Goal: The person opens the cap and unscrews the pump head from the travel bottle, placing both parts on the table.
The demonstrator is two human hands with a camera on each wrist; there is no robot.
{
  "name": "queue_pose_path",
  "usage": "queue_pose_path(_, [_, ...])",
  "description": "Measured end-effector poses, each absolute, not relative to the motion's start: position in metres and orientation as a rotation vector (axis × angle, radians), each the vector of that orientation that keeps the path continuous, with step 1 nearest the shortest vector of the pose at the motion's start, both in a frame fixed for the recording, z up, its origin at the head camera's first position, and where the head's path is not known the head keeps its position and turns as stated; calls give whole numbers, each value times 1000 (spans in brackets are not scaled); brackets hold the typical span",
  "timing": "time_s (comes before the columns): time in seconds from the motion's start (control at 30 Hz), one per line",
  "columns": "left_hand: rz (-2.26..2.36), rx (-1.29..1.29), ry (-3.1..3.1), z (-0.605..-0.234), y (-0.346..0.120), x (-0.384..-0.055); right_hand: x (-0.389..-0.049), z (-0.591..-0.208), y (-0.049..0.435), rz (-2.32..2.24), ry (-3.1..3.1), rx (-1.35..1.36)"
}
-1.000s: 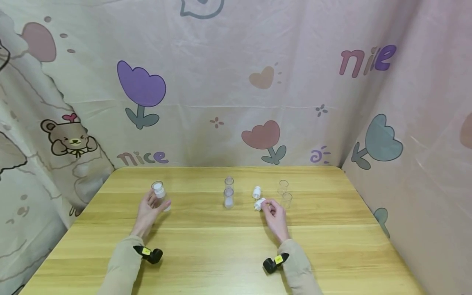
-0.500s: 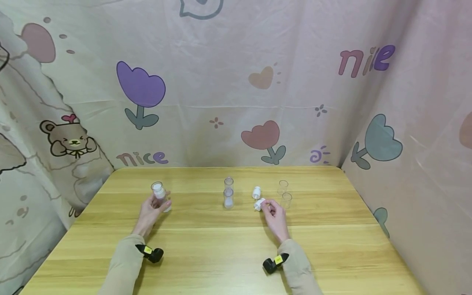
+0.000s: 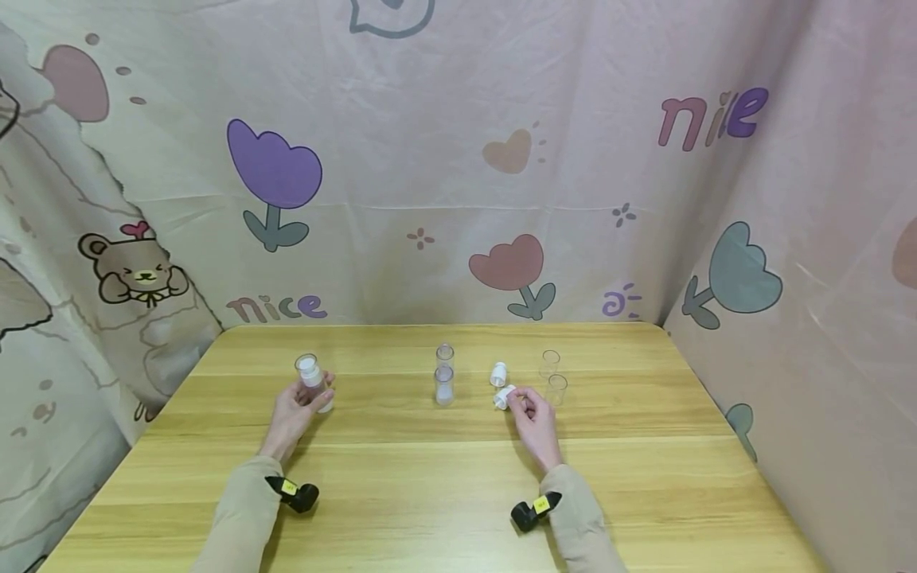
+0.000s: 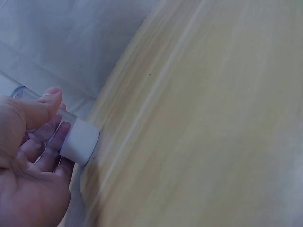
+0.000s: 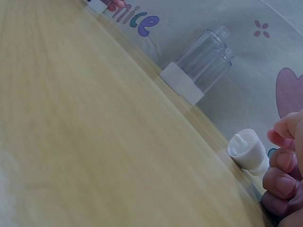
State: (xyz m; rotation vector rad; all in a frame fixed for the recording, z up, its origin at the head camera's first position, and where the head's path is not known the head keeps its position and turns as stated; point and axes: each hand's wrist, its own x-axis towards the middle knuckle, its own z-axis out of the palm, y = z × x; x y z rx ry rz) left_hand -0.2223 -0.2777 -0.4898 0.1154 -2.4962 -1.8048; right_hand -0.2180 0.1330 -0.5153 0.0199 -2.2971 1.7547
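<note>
Left hand (image 3: 290,415) clamped round my clear bottle (image 4: 81,141).
My right hand (image 3: 536,426) bends its fingers beside a white cap (image 3: 503,397); whether pinching it, I cannot tell.

The bottle (image 3: 312,380) stands upright toward the left of the table (image 3: 430,477), with a clear body, a white base and a white top ringed by something clear; the left fingers (image 4: 65,171) wrap round its body. Well apart to the right, a small white cap (image 5: 248,150) lies on its side, its hollow end facing left with a pale stem inside, its narrower end by the right fingers (image 5: 279,183); whether they touch cannot be told
</note>
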Motion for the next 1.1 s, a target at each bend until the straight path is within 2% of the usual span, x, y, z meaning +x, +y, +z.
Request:
queue_pose_path(0.63, [-1782,-6,-2418,-478,-243,-208,-219,-516,133,1765,-2319,-28])
queue_pose_path(0.9, [-1787,-59,-2425,-476,-223,-202,-198,-478,127,1766,-2355,0])
queue_pose_path(1.1, [-1800,-100,-2440,-478,-209,-200,-194,-473,125,1752,-2348,8])
